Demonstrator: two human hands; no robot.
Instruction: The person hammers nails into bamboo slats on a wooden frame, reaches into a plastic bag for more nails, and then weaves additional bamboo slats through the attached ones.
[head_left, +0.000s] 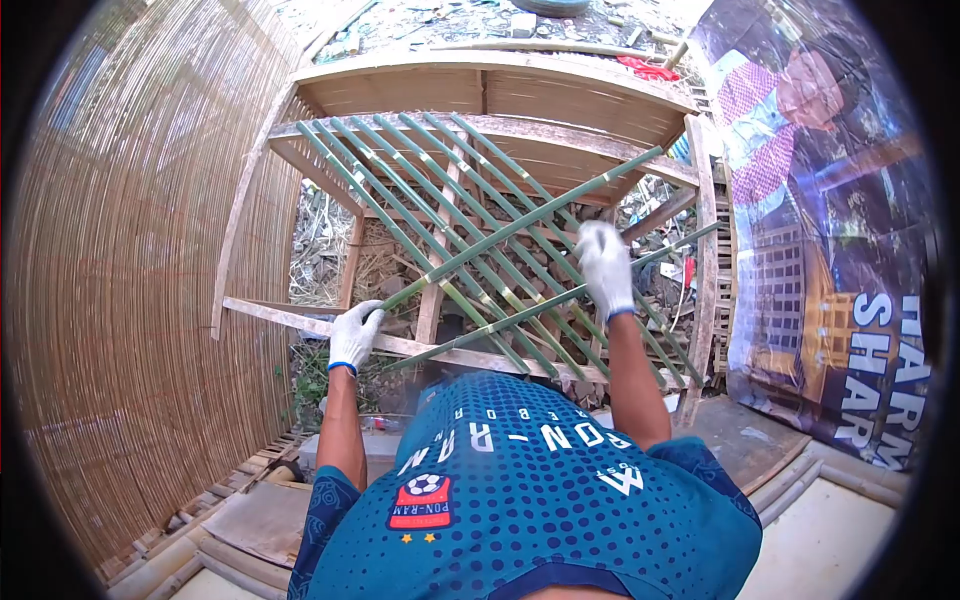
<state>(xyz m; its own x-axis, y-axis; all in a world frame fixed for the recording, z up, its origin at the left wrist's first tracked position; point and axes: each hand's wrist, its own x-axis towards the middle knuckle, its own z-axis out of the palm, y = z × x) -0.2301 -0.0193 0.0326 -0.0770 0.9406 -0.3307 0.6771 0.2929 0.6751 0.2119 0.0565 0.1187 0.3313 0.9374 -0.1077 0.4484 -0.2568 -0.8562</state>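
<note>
My left hand (354, 338), in a white knit glove with a blue cuff, is at the front wooden rail (460, 356), its fingers closed at the lower end of a long green bamboo strip (520, 224). That strip runs diagonally up to the right, over several parallel bamboo strips (400, 180) slanting the other way. A second crossing strip (520, 318) lies nearer to me, below my right hand (604, 270). The right hand is also gloved and smeared by motion above the lattice. All the strips lie across a wooden frame (708, 230).
A woven bamboo wall (150, 250) stands on the left, and a printed banner (800, 280) hangs on the right. Stones and dry straw (385, 265) cover the ground under the frame. Behind it are a slatted panel (400, 90) and a red cloth-like item (648, 69).
</note>
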